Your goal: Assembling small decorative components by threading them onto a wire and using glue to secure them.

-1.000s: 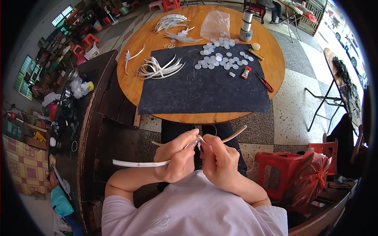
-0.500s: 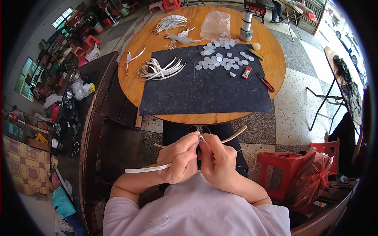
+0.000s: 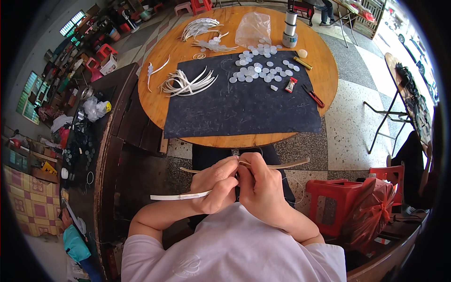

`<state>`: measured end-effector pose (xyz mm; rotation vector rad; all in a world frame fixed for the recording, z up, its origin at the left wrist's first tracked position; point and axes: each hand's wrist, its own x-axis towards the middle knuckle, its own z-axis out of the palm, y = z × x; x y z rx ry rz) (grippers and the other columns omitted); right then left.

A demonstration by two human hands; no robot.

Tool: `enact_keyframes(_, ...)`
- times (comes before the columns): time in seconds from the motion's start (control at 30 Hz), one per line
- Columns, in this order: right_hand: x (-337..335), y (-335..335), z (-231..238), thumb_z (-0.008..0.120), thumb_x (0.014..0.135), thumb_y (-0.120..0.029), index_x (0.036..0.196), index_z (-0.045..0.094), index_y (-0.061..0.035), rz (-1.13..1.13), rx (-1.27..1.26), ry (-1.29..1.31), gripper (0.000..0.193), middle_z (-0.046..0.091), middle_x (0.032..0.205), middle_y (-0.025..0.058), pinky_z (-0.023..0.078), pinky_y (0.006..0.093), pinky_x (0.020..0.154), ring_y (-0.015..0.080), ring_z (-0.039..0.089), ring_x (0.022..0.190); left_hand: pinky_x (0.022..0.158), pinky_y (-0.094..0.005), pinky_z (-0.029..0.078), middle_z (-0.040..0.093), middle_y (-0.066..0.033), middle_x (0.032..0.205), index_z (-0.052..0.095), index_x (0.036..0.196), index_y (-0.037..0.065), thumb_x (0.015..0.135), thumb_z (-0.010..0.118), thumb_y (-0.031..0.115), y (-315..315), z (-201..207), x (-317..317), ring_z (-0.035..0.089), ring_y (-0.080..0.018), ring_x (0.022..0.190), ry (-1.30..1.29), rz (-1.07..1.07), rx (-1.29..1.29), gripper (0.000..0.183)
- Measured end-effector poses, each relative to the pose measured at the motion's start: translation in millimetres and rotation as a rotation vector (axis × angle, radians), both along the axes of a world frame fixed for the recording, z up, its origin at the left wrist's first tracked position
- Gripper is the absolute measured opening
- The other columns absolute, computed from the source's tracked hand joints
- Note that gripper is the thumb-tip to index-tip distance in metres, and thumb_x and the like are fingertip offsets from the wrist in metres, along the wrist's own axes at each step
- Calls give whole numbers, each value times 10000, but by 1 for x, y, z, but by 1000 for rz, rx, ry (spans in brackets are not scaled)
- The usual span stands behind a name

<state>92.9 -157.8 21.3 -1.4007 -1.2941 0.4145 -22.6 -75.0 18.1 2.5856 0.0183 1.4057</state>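
In front of my chest my left hand (image 3: 215, 189) and right hand (image 3: 260, 182) meet, fingertips pinched together at one spot. Both are closed on narrow pale strips. One white strip (image 3: 177, 196) sticks out to the left under the fingers of my left hand. A cream strip (image 3: 290, 165) runs out past my right hand, and a shorter strip end (image 3: 189, 170) shows beyond my left hand. Fine thread (image 3: 299, 199) loops down beside my right forearm. Where the strips meet, my fingers hide the detail.
Beyond my hands, a round wooden table (image 3: 152, 107) bears a dark mat (image 3: 244, 115). On it lie a white strip bundle (image 3: 189, 86), translucent discs (image 3: 248, 73) and red-handled snips (image 3: 314, 96). Thread spools (image 3: 290, 29) and a plastic bag (image 3: 253, 30) stand farther back. Red stools (image 3: 329, 204) are at right.
My right hand has turned slightly, and the cream strip beside it now reaches farther right and lies flatter. The pinched fingertips remain together; the view has shifted a little.
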Motion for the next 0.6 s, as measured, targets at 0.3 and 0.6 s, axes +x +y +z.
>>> enact_keyframes(0.3,12,4,2,514,794,73,1048,473,6,100,-44,13,265,598,729,148,448,313,486,250,601,542,627,-331,548,588,-237,943,482,828,-45,719,606,-143,4,2,3,645,-313,768,90,2,-9,192)
enact_keyframes(0.6,54,-40,26,524,846,-3,1145,497,-2,-618,343,77,300,609,935,66,367,188,473,71,491,541,626,-330,555,623,-188,886,549,848,-20,736,582,-158,31,-10,-16,662,-286,777,-129,78,-412,181)
